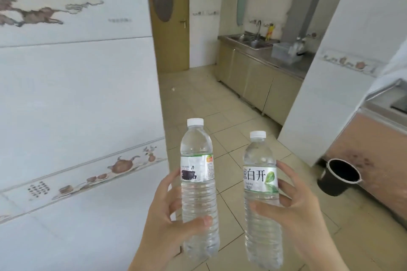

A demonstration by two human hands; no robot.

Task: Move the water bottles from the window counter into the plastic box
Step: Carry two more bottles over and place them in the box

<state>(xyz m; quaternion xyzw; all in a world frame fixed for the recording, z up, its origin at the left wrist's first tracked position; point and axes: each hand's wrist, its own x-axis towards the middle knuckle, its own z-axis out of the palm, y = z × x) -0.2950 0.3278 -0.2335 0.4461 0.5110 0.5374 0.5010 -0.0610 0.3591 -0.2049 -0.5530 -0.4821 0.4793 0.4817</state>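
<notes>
Left hand [167, 222] wraps the left bottle [199, 185] at its ribbed lower body; right hand [293, 211] likewise clasps the right bottle [262, 191] — both upright, capped, carried above the floor. Full, likely heavy, slick, thin-walled — grip ribs, not label.

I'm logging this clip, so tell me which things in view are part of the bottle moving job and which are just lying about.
Part of the job:
- left-hand bottle, capped, upright, held by the left hand
- right-hand bottle, capped, upright, held by the right hand
- clear plastic box on the far counter, probably the destination

Lying about:
- black bin on the floor
- sink and tap
- brown door
</notes>
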